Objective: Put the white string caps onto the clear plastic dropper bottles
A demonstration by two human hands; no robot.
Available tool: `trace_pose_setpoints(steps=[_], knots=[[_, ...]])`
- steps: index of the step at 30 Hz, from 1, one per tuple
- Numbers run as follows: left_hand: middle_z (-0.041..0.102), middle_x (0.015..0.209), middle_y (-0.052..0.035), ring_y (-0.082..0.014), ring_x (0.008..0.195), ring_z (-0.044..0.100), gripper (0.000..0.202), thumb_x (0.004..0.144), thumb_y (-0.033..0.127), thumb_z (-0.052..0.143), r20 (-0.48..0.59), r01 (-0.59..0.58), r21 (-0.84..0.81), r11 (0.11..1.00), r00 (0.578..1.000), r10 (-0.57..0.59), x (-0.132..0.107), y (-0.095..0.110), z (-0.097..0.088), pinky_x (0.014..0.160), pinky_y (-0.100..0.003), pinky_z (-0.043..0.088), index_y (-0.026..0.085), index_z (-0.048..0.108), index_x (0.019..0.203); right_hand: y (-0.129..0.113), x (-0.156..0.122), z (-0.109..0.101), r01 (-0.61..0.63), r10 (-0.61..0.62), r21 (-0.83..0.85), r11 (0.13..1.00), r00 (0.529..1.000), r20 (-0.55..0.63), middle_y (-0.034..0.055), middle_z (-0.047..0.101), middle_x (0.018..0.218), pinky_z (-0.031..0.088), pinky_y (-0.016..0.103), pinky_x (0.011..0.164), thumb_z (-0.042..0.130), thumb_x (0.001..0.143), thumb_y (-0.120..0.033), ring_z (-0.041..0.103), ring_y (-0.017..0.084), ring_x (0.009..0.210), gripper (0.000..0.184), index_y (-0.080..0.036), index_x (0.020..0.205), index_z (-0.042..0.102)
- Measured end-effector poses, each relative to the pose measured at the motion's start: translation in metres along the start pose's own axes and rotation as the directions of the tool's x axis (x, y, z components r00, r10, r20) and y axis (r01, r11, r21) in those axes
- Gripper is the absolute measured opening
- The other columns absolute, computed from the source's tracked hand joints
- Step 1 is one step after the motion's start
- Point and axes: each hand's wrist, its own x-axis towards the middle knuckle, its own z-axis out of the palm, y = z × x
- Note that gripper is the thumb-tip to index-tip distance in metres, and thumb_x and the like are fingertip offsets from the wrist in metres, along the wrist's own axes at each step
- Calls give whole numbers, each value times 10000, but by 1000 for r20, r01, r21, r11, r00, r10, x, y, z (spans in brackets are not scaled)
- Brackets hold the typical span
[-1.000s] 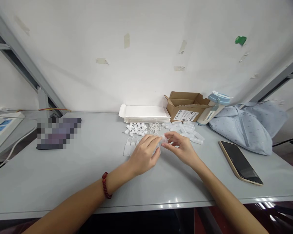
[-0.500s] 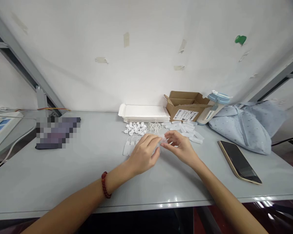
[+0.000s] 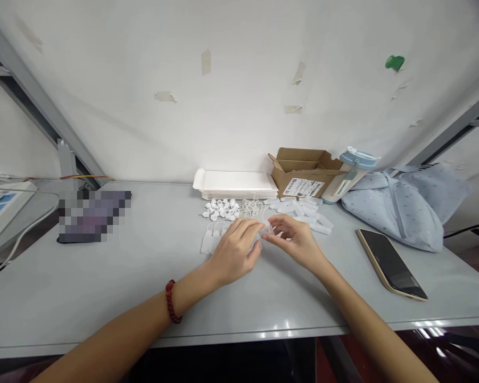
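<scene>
Pinching with thumb and forefinger, the left hand [image 3: 235, 252] and the right hand [image 3: 297, 242] are both closed on one small translucent plastic piece [image 3: 267, 226], held just above the grey bench [image 3: 143, 287], in front of the brown cardboard box [image 3: 305, 178] and to its left. The remaining fingers of each hand are loosely curled; a red bead bracelet [image 3: 171, 303] sits on the left wrist. Immediately in front of the box lies a loose group of clear plastic tubes [image 3: 309, 213]. To the box's left are a tangle of thin white cords [image 3: 253, 207], then a pile of small white caps [image 3: 222, 209], with a stack of flat white trays [image 3: 237, 185] behind them. Several pale, bottle-shaped plastic items [image 3: 208, 242] lie further left and nearer the bench edge, beside the left hand. A dark-screened phone [image 3: 391, 263] lies to the front right of the box. The step in hand appears to be joining or seating small parts at the fingertips; the detail of the fit is too small to tell. Any next move calls for a steady two-handed pinch, accurate alignment and light pressure, as the piece looks slippery.
</scene>
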Motion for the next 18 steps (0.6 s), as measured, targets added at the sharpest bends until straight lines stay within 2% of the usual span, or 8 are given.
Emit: trace_pose_setpoints(steps=[8,13,18], knots=[[550,1124,-133,-243,1069,490,289,835,89,456,-19,-26,54,998,999,27,0,1,-1,890,-421,470,135,543,1107,1,1,1,-18,17,-9,1000,1000,-22,21,648,730,493,255,525,674,712,-387,605,144,610,260,-177,848,601],[500,1266,-122,-280,1193,405,348,823,105,461,84,-56,82,995,995,50,1,5,-3,953,-470,419,160,517,1162,3,2,2,-70,72,57,996,997,-35,36,645,771,486,255,500,622,737,-369,611,147,610,224,-173,841,590],[434,1352,-128,-325,1283,292,415,811,136,472,216,-57,167,984,976,20,0,9,-1,983,-506,363,154,470,1225,9,4,4,-215,216,103,971,976,-7,40,623,790,482,254,448,612,696,-316,601,145,581,198,-166,816,566]])
